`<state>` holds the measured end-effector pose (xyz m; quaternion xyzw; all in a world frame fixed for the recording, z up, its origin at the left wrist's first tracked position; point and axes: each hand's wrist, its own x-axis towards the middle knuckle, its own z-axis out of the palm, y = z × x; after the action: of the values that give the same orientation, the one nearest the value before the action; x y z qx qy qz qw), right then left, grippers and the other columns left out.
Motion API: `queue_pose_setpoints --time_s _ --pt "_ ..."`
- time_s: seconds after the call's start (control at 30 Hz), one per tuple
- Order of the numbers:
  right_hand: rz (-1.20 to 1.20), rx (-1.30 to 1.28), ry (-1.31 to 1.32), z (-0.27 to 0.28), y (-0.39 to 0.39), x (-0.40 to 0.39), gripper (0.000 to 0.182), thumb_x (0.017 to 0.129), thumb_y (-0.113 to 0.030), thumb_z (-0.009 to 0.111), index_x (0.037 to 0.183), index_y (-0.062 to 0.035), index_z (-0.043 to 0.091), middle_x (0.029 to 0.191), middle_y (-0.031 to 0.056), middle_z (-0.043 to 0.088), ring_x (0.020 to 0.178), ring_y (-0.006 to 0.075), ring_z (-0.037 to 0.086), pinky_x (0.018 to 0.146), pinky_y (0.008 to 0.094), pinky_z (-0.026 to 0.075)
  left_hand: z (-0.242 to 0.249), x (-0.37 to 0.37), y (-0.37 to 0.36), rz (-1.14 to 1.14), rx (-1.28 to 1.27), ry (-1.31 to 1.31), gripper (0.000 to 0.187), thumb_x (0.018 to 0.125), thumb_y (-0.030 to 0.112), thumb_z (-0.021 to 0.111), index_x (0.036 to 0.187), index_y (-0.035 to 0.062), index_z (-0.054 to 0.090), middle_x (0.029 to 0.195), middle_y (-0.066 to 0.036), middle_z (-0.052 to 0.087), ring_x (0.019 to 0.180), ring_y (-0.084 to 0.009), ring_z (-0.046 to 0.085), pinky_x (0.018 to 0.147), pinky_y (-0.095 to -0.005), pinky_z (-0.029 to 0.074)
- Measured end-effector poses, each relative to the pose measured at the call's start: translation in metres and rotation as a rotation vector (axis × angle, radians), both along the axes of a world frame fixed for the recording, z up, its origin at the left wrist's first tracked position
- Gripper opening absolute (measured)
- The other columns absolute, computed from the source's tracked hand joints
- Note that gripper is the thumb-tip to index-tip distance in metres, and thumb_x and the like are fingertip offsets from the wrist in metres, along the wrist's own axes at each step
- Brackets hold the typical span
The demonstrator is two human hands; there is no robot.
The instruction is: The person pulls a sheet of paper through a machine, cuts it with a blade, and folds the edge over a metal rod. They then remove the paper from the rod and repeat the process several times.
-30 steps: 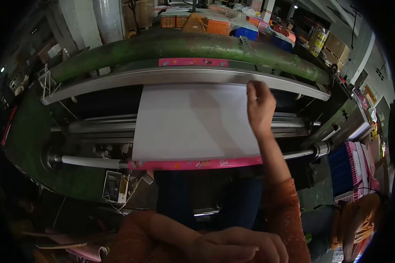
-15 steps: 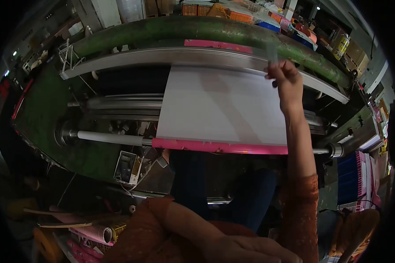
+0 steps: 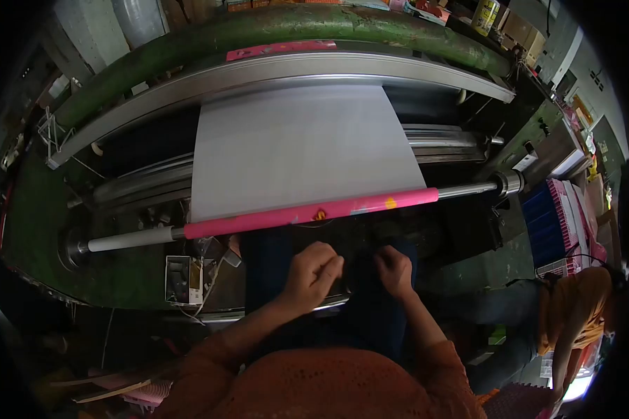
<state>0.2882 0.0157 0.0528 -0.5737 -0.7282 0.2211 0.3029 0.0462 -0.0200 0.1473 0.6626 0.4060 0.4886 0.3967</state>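
A wide white sheet (image 3: 300,143) runs from under a metal bar (image 3: 286,66) down to a roll of pink printed material (image 3: 307,214), wound on a metal shaft (image 3: 468,190). Below the roll, over my lap, my left hand (image 3: 313,277) is closed with its fingers curled in. My right hand (image 3: 395,271) is beside it, a short gap away, its fingers also curled. Whatever either hand may hold is hidden or too small to make out. Neither hand touches the roll or the sheet.
A green roller (image 3: 279,28) spans the back. A white sleeve (image 3: 129,239) sits on the shaft's left part. An open box of small parts (image 3: 183,281) lies at lower left. At right, a co-worker (image 3: 573,318) bends over near stacked blue and pink material (image 3: 555,227).
My right hand, raised over the sheet's right side with a blurred translucent piece, has come down to my lap. My left hand has risen from the bottom edge. The camera view has shifted.
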Motion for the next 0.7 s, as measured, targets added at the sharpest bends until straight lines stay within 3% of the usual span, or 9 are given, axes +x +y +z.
queue_pose_setpoints --time_s 0.03,0.1,0.13,0.2,0.3,0.4,0.63,0.7 --pt "-0.054 -0.019 0.025 -0.014 -0.002 0.007 0.011 0.083 -0.012 0.065 0.09 -0.0041 0.064 0.083 0.016 0.066 0.077 0.0349 0.065 0.066 0.0385 0.051 -0.025 -0.005 0.007 -0.004 -0.002 -0.001 0.025 0.091 0.014 0.057 0.069 0.0026 0.054 0.074 -0.011 0.055 0.07 -0.0242 0.052 0.066 -0.0369 0.043" --pt "-0.109 -0.038 0.049 -0.023 -0.003 0.013 0.012 0.083 -0.013 0.064 0.091 -0.0045 0.064 0.083 0.0153 0.066 0.079 0.035 0.065 0.067 0.0389 0.051 -0.076 -0.014 0.013 0.308 0.135 0.562 0.018 0.085 0.017 0.062 0.075 0.0016 0.059 0.083 -0.011 0.059 0.081 -0.0272 0.056 0.073 -0.039 0.044" --pt "-0.105 -0.005 0.005 -0.023 -0.003 0.01 0.011 0.084 -0.013 0.063 0.092 -0.0048 0.064 0.083 0.0151 0.066 0.079 0.0348 0.065 0.068 0.0393 0.051 -0.1 -0.022 0.012 0.308 0.136 0.56 0.018 0.085 0.017 0.062 0.075 0.0016 0.059 0.083 -0.011 0.059 0.081 -0.0272 0.056 0.073 -0.039 0.044" --pt "-0.097 0.023 -0.04 -0.023 -0.005 0.006 0.011 0.084 -0.013 0.062 0.092 -0.005 0.064 0.084 0.0149 0.066 0.08 0.0346 0.065 0.069 0.0398 0.051 -0.128 -0.033 0.005 0.482 0.168 0.895 0.015 0.08 0.018 0.066 0.082 0.0034 0.062 0.095 -0.011 0.061 0.102 -0.0286 0.054 0.087 -0.0442 0.042" --pt "-0.099 0.005 -0.045 -0.018 -0.004 0.003 0.01 0.085 -0.012 0.061 0.093 -0.0055 0.064 0.085 0.015 0.066 0.08 0.0346 0.065 0.069 0.0398 0.051 -0.135 -0.033 0.001 0.335 0.12 1.018 0.017 0.078 0.021 0.067 0.084 0.005 0.064 0.098 -0.01 0.061 0.11 -0.0272 0.051 0.097 -0.0452 0.036" --pt "-0.084 0.026 -0.063 -0.019 -0.004 0.004 0.01 0.085 -0.012 0.061 0.092 -0.0056 0.064 0.084 0.0149 0.066 0.079 0.0344 0.065 0.068 0.0394 0.051 -0.136 -0.033 0.003 0.269 0.069 1.054 0.018 0.079 0.022 0.066 0.084 0.0054 0.065 0.098 -0.01 0.062 0.109 -0.0272 0.051 0.098 -0.0439 0.036" --pt "-0.058 0.041 -0.1 -0.022 -0.006 0.007 0.008 0.084 -0.011 0.063 0.09 -0.0053 0.064 0.081 0.0153 0.065 0.075 0.0329 0.065 0.065 0.0381 0.051 -0.138 -0.031 0.003 0.26 0.059 1.064 0.02 0.081 0.025 0.064 0.082 0.0052 0.066 0.095 -0.01 0.061 0.107 -0.0266 0.052 0.099 -0.0441 0.035" --pt "-0.033 0.048 -0.13 -0.018 -0.004 0.004 0.008 0.084 -0.01 0.063 0.09 -0.0052 0.064 0.08 0.0152 0.065 0.074 0.0324 0.065 0.064 0.0376 0.051 -0.142 -0.032 0.003 0.291 0.164 1.061 0.017 0.077 0.023 0.065 0.078 0.0062 0.065 0.089 -0.01 0.06 0.101 -0.0254 0.053 0.098 -0.0424 0.035"
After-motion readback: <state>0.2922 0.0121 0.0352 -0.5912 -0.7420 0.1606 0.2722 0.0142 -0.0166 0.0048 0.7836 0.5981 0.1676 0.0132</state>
